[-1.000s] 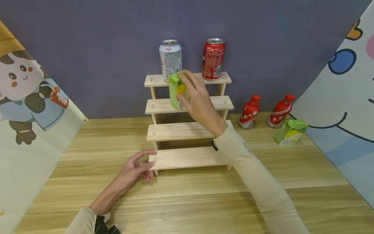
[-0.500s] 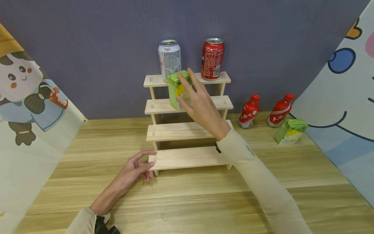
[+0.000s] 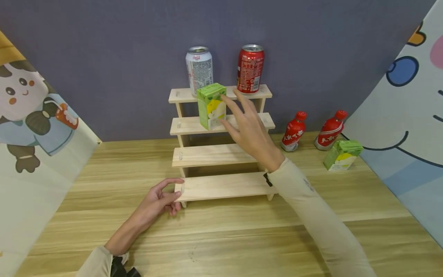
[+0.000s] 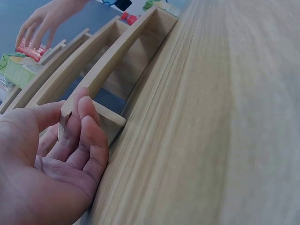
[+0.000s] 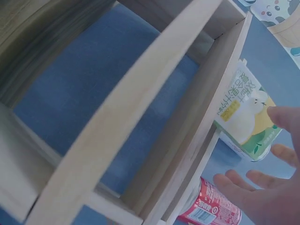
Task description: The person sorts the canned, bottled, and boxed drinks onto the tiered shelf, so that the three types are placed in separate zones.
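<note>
A green juice box point(image 3: 211, 107) with a yellow fruit picture stands upright on the left part of the second shelf from the top of a stepped wooden rack point(image 3: 221, 187). My right hand point(image 3: 255, 132) is just right of it, fingers spread and holding nothing. In the right wrist view a gap shows between most of the fingers and the juice box point(image 5: 243, 110). My left hand point(image 3: 155, 204) pinches the left end of the lowest shelf between thumb and fingers; in the left wrist view the other fingers curl under the board.
On the top shelf stand a white can point(image 3: 199, 71) and a red can point(image 3: 250, 69). Right of the rack are two red bottles point(image 3: 294, 131) and a second green juice box point(image 3: 343, 155) on the wooden table point(image 3: 207, 238). Patterned side walls flank the table.
My right hand has let go of the juice box and drawn back to the right with its fingers spreading. The box stays on the shelf. My left hand keeps its place.
</note>
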`<state>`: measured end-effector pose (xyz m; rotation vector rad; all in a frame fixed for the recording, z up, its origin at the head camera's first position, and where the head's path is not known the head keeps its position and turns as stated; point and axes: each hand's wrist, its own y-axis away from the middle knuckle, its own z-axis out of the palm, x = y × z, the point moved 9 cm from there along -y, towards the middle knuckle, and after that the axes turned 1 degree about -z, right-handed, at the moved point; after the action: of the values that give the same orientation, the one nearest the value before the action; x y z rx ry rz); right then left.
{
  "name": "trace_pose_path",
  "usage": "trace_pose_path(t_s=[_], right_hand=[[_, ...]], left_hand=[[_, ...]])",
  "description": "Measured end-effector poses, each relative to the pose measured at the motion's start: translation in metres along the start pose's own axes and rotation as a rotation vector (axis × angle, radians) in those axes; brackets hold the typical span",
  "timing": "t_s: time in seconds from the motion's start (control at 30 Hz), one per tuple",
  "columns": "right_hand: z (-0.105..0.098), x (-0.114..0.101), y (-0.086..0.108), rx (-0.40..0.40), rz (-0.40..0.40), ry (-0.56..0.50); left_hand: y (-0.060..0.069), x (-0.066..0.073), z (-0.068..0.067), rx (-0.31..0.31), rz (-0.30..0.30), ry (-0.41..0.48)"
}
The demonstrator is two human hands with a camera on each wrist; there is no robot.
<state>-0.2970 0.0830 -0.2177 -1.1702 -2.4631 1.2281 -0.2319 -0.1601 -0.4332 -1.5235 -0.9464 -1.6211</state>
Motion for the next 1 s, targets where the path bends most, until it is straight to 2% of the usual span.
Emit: trace_pose_path(t_s=[0.23, 0.5, 1.0], right_hand=[[-0.012, -0.003, 0.012, 0.016, -0.025, -0.007], [-0.020, -0.002, 0.031, 0.016, -0.036, 0.034], [-0.042, 0.020, 0.077, 0.019, -0.033, 0.076]], left_hand=[[0.000, 0.000, 0.000, 0.006, -0.005, 0.001], [0.000, 0.000, 0.001, 0.001, -0.005, 0.007], [0.000, -0.001, 0.000, -0.001, -0.010, 0.006]])
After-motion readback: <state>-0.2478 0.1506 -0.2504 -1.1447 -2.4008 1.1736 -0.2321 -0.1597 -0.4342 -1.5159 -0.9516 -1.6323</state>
